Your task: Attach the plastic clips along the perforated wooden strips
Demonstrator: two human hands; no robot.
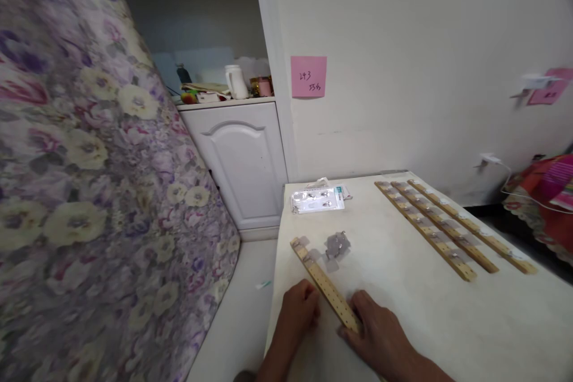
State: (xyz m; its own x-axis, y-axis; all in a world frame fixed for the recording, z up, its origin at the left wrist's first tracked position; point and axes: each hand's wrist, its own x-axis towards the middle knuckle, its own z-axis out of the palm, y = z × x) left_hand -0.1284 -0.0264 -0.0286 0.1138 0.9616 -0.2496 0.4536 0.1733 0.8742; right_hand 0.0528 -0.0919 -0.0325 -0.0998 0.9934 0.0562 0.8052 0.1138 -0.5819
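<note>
A wooden strip with rows of small holes [332,295] lies slantwise on the white-topped table. My right hand [380,325] is closed round its near end. At the strip's left edge, my left hand [299,309] is curled into a fist, and whatever its fingers may hold is hidden. Clear plastic hooks [310,256] sit on the far part of this strip. Just right of them, a small heap of clear hooks with metal parts [337,245] rests on the table.
Three more wooden strips with clear hooks [427,227] lie side by side at the right. Clear blister packs [317,199] lie near the table's back edge. A floral curtain [111,179] hangs at the left, and a white cabinet [242,167] stands behind.
</note>
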